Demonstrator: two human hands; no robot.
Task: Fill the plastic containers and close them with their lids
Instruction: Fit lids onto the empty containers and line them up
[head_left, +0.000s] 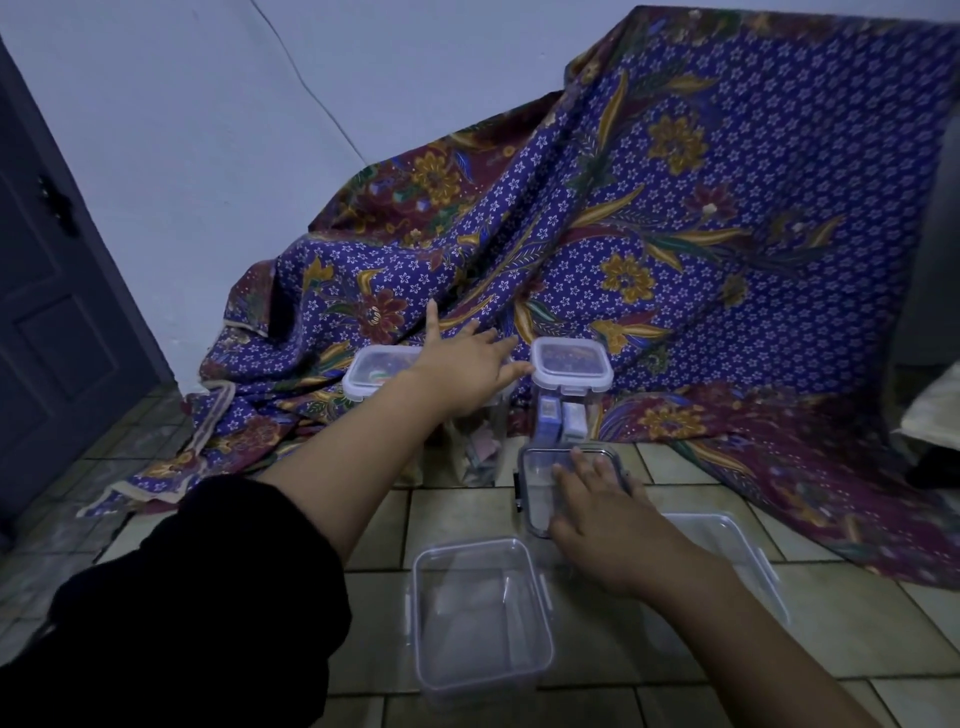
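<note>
A purple batik cloth (675, 208) with gold and maroon flowers is draping over something bulky against the pale wall (234, 130) and spilling onto the tiled floor (675, 649). A dark door (52, 312) is standing at the left edge.

All the plastic containers are sitting on the floor in front of the cloth. Nearest the camera, an open container (480, 618) is standing empty and lidless. A second open container (727, 540) is lying to its right, partly hidden by the right forearm. Just beyond them is a low container (535, 499) with its lid on. At the back, against the cloth, two taller ones are standing side by side, both lidded: the left tall container (374, 374) and the right tall container (571, 369), which is showing small boxes (550, 421) through its clear wall.

The left arm, in a black sleeve (182, 597), is stretching forward. The left hand (467, 358) is hovering wide, fingers spread and straight, between the two tall lids, gripping nothing; one fingertip is lying right at the edge of the right one, though I cannot tell whether it is touching.

The right hand (597, 499) is lying flat on the low container's lid, fingers straight, holding nothing.
</note>
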